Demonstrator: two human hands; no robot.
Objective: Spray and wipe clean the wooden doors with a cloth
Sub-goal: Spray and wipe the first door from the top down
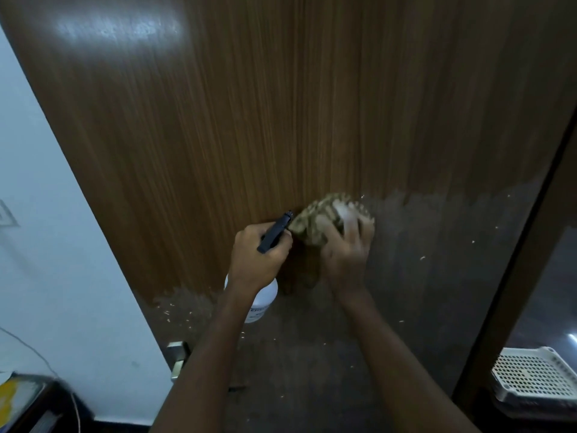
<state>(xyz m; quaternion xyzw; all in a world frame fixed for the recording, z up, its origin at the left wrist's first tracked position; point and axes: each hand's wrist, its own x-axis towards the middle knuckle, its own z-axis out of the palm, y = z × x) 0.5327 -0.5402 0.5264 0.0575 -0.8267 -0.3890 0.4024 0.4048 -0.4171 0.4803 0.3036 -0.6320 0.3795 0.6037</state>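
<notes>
– Where's the cloth?
– Head view: the cloth [324, 218] is bunched against the wooden door [281, 104], right hand [345, 254] pressing it, fingers [351, 228] spread.
– The other?
– The left hand [260, 254] is curled round the spray bottle [262, 300], just beside.

The brown wood-grain door [249, 120] looks glossy above, dull and worn below; the beige cloth [315, 220] looks coarse, the white perforated tray [530, 373] plastic.
</notes>
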